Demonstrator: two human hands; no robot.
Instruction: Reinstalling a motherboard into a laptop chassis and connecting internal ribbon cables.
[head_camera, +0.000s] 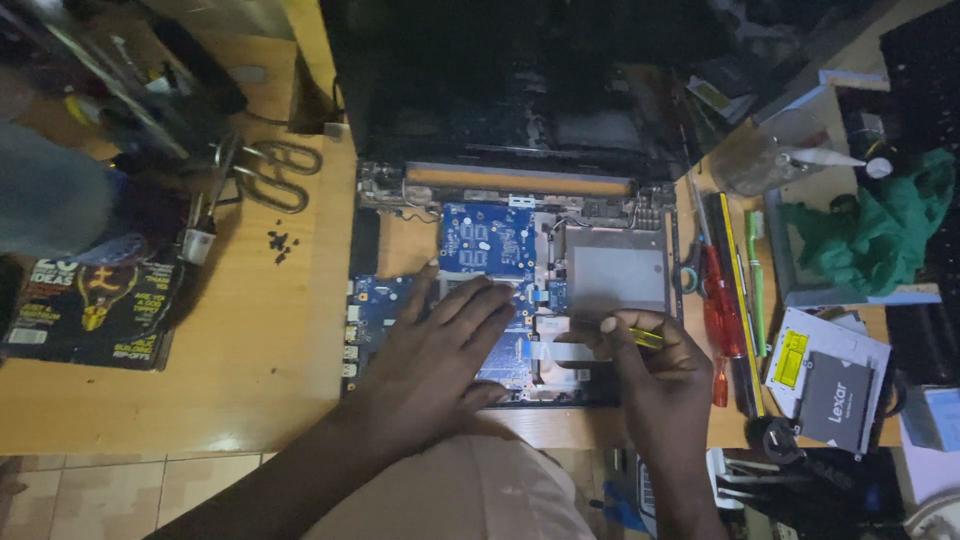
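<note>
An opened laptop (520, 190) lies on the wooden table, its bottom cover off and a blue circuit board (487, 238) exposed. My left hand (440, 355) lies flat on the lower part of that board, fingers spread toward the middle. My right hand (650, 375) hovers at the board's lower right, fingers closed around a small yellow-handled tool (645, 337) that points left at a white ribbon cable (560, 350). A bare grey metal bay (618, 275) sits just above my right hand.
A red-handled screwdriver (718, 320), a green tool (756, 280) and a yellow-edged ruler lie right of the laptop. Two flat drives (830, 375) and a green cloth (880, 235) are further right. Scissors (270, 175), small black screws (278, 243) and a magazine (95, 310) lie left.
</note>
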